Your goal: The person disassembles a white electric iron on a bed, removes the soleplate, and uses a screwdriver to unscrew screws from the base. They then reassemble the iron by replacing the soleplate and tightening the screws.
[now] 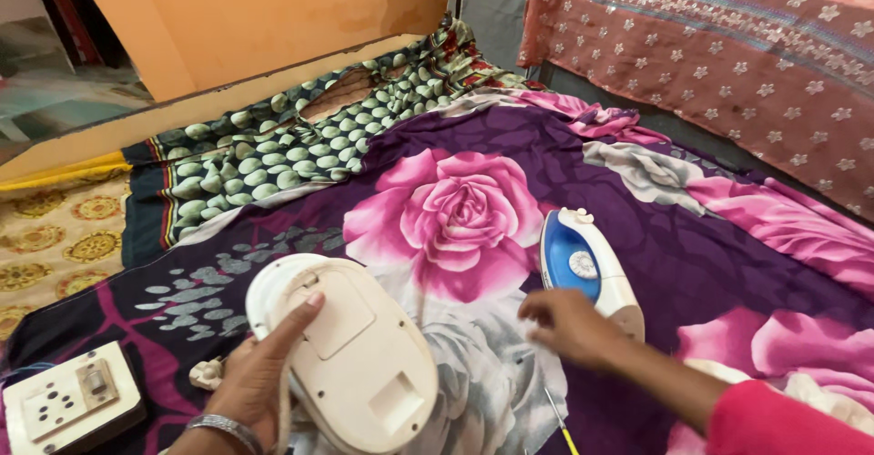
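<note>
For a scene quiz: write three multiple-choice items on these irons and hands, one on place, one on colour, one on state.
1. Where does the socket board lie?
A. left of the left hand
B. on the bed cover
C. under the blue iron

2. What colour is the standing iron beside the right hand?
A. red and black
B. blue and white
C. green

3. How is the cream iron in the left hand placed?
A. flat on its soleplate
B. hanging from its cord
C. tipped with its underside up

Answers: 1 A, it sits at the lower left corner; 2 B, blue body, white trim; 3 C, its flat base plate faces the camera.
</note>
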`<state>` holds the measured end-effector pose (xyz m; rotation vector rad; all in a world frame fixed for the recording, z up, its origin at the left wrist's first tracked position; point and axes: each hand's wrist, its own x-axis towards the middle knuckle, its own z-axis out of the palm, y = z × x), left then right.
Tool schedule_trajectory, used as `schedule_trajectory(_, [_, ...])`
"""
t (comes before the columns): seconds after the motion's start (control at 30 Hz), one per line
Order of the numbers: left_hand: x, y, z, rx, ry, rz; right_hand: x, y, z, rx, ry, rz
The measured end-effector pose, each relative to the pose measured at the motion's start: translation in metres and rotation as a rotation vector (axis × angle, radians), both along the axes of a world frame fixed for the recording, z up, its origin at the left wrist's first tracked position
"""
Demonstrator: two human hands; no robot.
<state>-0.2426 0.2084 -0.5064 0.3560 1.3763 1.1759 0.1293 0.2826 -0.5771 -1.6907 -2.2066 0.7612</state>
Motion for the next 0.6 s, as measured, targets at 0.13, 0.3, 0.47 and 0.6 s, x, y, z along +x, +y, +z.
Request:
schedule_trajectory(0.13, [0.004, -0.003, -0.002, -0.061, -0.059, -0.027, -0.024, -0.022, -0.019, -0.092, -0.011, 0.139])
schedule_trajectory(0.3, [-0.004, -0.006, -0.008, -0.071, -0.088, -0.015, -0.032, -0.028, -0.019, 0.028, -0.118, 0.237])
schedule_trajectory(0.47, [-0.012, -0.011, -0.012, -0.065, -0.123, 0.004, -0.034, -0.028, -0.019, -0.077, -0.110, 0.104])
schedule_trajectory(0.6, [-0.021, -0.010, -0.007, -0.002, -0.163, -0.010, -0.034, -0.020, -0.020, -0.045, -0.026, 0.024])
